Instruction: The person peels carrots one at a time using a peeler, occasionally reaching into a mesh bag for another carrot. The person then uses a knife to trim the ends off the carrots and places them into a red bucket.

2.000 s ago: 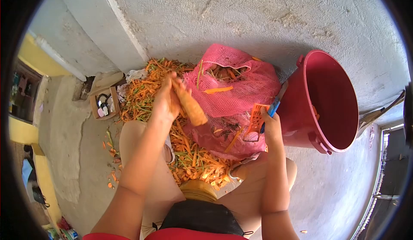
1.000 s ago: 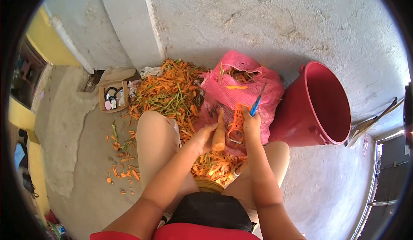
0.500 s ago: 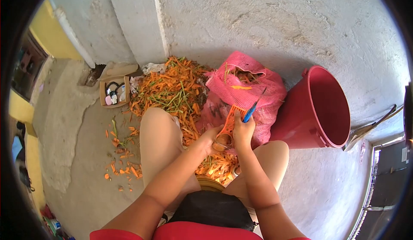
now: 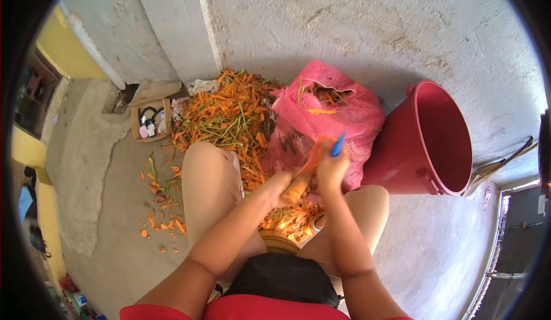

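Observation:
My left hand is closed around a carrot, its thick end pointing toward me. In my right hand are an orange peeler, smeared by motion, and a small knife with a blue handle that sticks up past the fingers. The peeler lies along the far part of the carrot; whether its blade touches cannot be made out. Below both hands, between my knees, is a heap of orange peelings above a yellowish rim.
A large heap of carrot scraps and green stalks lies against the wall. Beside it stand a pink mesh sack and a tilted red bin. A small cardboard box sits left, with scattered carrot pieces on the floor.
My right hand has moved slightly right and toward me, turning the peeler and knife. The carrot now shows more plainly in my left hand, which stays nearly in place.

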{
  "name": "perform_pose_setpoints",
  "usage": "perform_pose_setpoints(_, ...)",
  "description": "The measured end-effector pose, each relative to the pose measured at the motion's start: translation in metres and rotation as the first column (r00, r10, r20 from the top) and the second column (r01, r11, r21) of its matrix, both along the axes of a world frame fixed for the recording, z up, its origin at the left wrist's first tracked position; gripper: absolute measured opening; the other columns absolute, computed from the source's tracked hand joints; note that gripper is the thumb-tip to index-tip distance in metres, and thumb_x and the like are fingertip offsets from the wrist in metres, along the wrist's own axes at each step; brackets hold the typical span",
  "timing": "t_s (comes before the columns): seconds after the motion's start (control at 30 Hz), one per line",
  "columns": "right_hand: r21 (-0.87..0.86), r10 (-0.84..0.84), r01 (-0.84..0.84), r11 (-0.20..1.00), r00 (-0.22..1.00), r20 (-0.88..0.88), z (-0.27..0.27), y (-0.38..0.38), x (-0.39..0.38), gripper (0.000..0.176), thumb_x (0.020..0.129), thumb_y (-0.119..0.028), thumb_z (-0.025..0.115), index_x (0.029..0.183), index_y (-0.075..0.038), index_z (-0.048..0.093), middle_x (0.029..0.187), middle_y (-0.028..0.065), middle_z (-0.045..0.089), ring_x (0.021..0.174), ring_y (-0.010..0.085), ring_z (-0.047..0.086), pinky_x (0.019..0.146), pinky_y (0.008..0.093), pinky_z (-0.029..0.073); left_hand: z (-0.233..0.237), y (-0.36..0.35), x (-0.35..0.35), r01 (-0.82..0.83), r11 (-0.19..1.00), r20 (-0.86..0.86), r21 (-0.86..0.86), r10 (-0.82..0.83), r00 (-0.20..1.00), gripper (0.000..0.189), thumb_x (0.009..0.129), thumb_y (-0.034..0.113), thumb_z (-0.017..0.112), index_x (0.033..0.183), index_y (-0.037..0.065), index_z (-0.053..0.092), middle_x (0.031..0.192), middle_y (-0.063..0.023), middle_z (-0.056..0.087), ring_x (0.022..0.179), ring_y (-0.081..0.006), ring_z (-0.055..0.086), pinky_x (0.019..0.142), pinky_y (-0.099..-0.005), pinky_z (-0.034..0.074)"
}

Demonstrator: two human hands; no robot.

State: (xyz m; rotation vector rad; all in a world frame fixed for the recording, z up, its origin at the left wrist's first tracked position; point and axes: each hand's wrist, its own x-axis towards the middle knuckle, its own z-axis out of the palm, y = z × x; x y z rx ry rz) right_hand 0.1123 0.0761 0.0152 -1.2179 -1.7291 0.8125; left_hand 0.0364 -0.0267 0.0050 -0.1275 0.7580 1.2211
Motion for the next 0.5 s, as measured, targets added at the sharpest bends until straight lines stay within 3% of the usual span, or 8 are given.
perform_pose_setpoints(0.13, -0.003, -0.288, 0.289, 0.957, 0.953, -0.090, -0.019, 0.082, 0.031, 0.015, 0.077, -0.015, 0.057, 0.078, 0.000, 0.052, 0.056, 0.0072, 0.049, 0.049, 0.0171, 0.044, 0.049, 0.0306, 0.038, -0.002, -0.008, -0.003, 0.184, 0.967, 0.046, 0.176, -0.195, 0.980, 0.035, 0.090, 0.033, 0.030, 0.102, 0.005, 0.046, 0.077, -0.0082, 0.053, 0.064, -0.0158, 0.052, 0.054, -0.0276, 0.047)
perform_pose_setpoints(0.17, 0.033, -0.369, 0.375, 0.927, 0.923, -0.106, -0.029, 0.095, 0.036, 0.014, 0.077, -0.014, 0.056, 0.079, 0.000, 0.052, 0.056, 0.0059, 0.049, 0.050, 0.0158, 0.044, 0.049, 0.0298, 0.038, 0.002, -0.008, -0.003, 0.152, 0.976, 0.027, 0.159, -0.158, 0.987, 0.035, 0.089, 0.033, 0.030, 0.102, 0.005, 0.046, 0.078, -0.0082, 0.053, 0.065, -0.0157, 0.052, 0.053, -0.0278, 0.047)
perform_pose_setpoints(0.27, -0.052, -0.269, 0.272, 0.961, 0.869, -0.416, -0.031, 0.097, 0.036, 0.011, 0.078, -0.011, 0.055, 0.079, -0.001, 0.052, 0.058, 0.0023, 0.049, 0.051, 0.0114, 0.043, 0.047, 0.0264, 0.037, 0.007, -0.004, -0.003, 0.016, 0.991, -0.022, 0.135, -0.013, 1.000, 0.036, 0.088, 0.035, 0.036, 0.105, 0.005, 0.047, 0.088, -0.0087, 0.053, 0.069, -0.0159, 0.052, 0.054, -0.0291, 0.047)
perform_pose_setpoints(0.37, -0.198, -0.089, 0.006, 0.980, 0.907, -0.413, 0.020, 0.034, 0.010, 0.009, 0.078, -0.009, 0.054, 0.079, -0.001, 0.052, 0.059, -0.0006, 0.046, 0.052, 0.0080, 0.042, 0.047, 0.0240, 0.035, -0.014, 0.000, -0.006, 0.003, 0.999, 0.061, 0.054, -0.006, 0.998, 0.036, 0.087, 0.035, 0.039, 0.102, 0.004, 0.048, 0.088, -0.0094, 0.055, 0.067, -0.0177, 0.054, 0.053, -0.0309, 0.048)
perform_pose_setpoints(0.5, -0.223, 0.118, -0.211, 0.952, 0.922, -0.368, 0.021, -0.013, -0.006, 0.010, 0.079, -0.009, 0.054, 0.076, -0.001, 0.049, 0.056, -0.0013, 0.041, 0.050, 0.0060, 0.037, 0.045, 0.0244, 0.032, -0.006, 0.001, -0.001, -0.032, 0.996, 0.096, 0.081, 0.024, 0.995, 0.035, 0.086, 0.035, 0.038, 0.096, 0.003, 0.049, 0.078, -0.0099, 0.058, 0.060, -0.0228, 0.057, 0.047, -0.0332, 0.047)
